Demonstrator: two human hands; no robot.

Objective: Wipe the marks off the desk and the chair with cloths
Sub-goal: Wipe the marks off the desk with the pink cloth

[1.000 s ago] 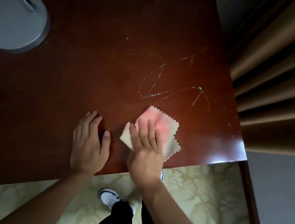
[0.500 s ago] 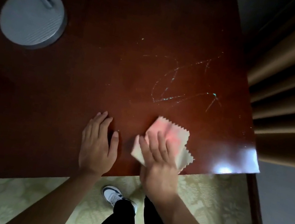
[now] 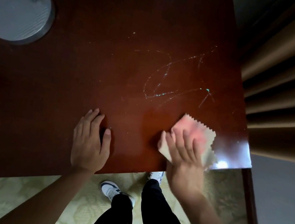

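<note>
One cloth (image 3: 200, 132) lies flat near the lower right corner of the tabletop (image 3: 101, 69), a thin, soft, light square with pinked edges; it looks likely to slide or bunch unless pressed under a spread palm, which is the sensible hold. The right hand (image 3: 184, 153) does just that, fingers straight and flat on top of it, slightly blurred. The chalky marks (image 3: 169, 84), one tangle of pale lines, sit just above the cloth toward centre right, not yet reached. The left hand (image 3: 90, 141) rests open and flat on the bare wood, lower centre. One round grey lamp base (image 3: 17, 10) stands upper left; curtains (image 3: 289, 77) hang at right. No chair shows.
</note>
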